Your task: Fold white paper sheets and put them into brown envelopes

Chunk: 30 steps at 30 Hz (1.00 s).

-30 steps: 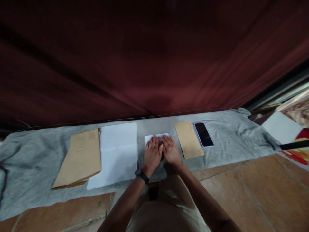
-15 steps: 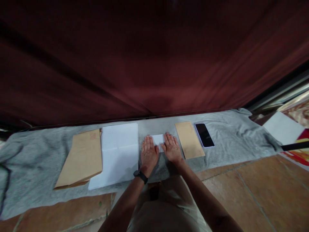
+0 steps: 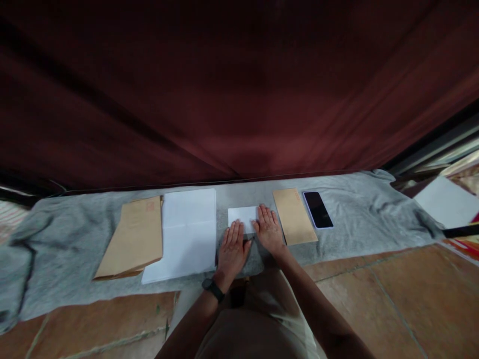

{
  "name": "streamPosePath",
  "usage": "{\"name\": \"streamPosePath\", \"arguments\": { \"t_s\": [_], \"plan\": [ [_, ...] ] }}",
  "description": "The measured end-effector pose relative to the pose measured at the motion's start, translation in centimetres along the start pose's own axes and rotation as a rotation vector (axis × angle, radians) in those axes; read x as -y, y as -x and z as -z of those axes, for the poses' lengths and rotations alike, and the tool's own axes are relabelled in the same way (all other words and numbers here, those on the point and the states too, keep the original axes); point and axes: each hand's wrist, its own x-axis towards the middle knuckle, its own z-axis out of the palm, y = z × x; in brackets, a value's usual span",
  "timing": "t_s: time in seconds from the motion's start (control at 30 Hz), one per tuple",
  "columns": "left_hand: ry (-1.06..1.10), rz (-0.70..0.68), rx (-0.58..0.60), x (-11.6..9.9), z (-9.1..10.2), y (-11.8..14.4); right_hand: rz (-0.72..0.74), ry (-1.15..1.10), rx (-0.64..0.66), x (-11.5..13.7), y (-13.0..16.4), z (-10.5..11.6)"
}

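Note:
A small folded white paper (image 3: 241, 214) lies flat on the grey cloth, its long side running left to right. My left hand (image 3: 232, 249) rests with fingers stretched over its lower left edge, a dark watch on the wrist. Flat over the paper's right end is my right hand (image 3: 268, 230), its fingers extended. Part of the paper is hidden under both hands. Just right of my right hand lies a single brown envelope (image 3: 295, 217). To the left of my left hand is a stack of white paper sheets (image 3: 190, 234) with a crease across.
Several brown envelopes (image 3: 136, 234) overlap the sheets' left side. A smartphone (image 3: 318, 209) lies right of the single envelope. The grey cloth (image 3: 370, 214) covers a narrow surface against a dark red curtain (image 3: 239, 99). Brown floor tiles (image 3: 374, 294) show below. A white sheet (image 3: 447, 202) is at far right.
My left hand has slid down and off the paper's upper left part, uncovering more of it. My right hand has stayed at the right end. The view has shifted slightly.

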Motion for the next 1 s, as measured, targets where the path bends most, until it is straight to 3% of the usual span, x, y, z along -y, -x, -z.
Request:
{"name": "streamPosePath", "arguments": {
  "t_s": [0.2, 0.33, 0.47, 0.57, 0.83, 1.0],
  "plan": [
    [-0.032, 0.013, -0.01, -0.1, -0.1, 0.0, -0.016, -0.02, -0.037, -0.5, 0.2, 0.3],
    [-0.052, 0.0, -0.001, -0.2, 0.3, 0.0, -0.044, -0.048, -0.034, 0.6, 0.6, 0.9],
    [-0.043, -0.031, 0.022, 0.0, 0.3, 0.1, 0.127, -0.135, 0.051, 3.2, 1.7, 1.4],
    [-0.023, -0.04, 0.028, 0.1, 0.1, 0.2, 0.159, -0.155, 0.089, 4.0, 2.7, 1.5],
    [0.006, 0.053, -0.007, -0.1, 0.2, 1.8, 0.079, -0.05, 0.068, 1.2, 4.5, 2.5],
    [-0.015, 0.06, -0.013, 0.2, 0.5, 2.7, 0.067, -0.02, 0.07, 0.7, 5.0, 2.8]
  ]
}}
